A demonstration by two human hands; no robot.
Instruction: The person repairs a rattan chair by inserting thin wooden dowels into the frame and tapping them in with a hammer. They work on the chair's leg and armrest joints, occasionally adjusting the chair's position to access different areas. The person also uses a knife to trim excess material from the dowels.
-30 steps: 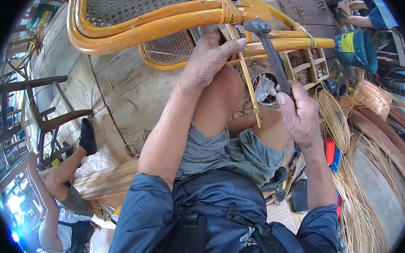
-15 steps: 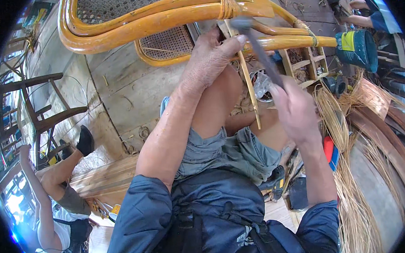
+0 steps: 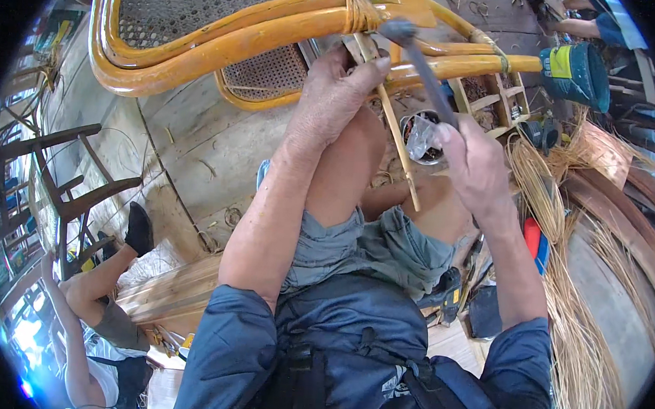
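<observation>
Orange-yellow frame (image 3: 301, 24), grey hammer (image 3: 427, 76), tan strip (image 3: 397, 142)

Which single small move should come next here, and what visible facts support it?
Perhaps a light tap near the yellow binding: the right hand grips a hammer, its head close by, while the left hand holds a thin stick near that binding.

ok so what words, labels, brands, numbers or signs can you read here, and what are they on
None that I can quote.
Green bucket: yellow label with dark marks, too small and blurred to read.
Dark blue shirt: pale mark, too blurred to make out.
Hammer: no lettering shows.
</observation>
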